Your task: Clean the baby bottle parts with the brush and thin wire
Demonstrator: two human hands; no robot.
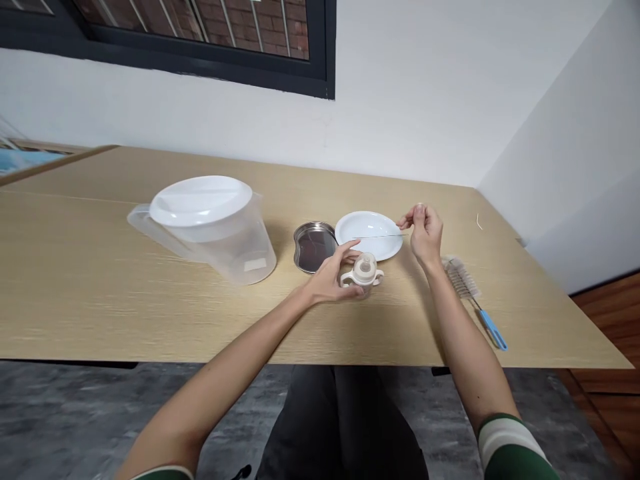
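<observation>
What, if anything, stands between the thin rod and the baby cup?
Nothing visible. The thin rod in the right hand crosses over the white plate; the baby cup, in the left hand, sits at the plate's edge.

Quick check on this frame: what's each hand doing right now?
Left hand: closed, holding a two-handled baby sippy cup.
Right hand: closed, pinching a thin wire-like strand.
</observation>
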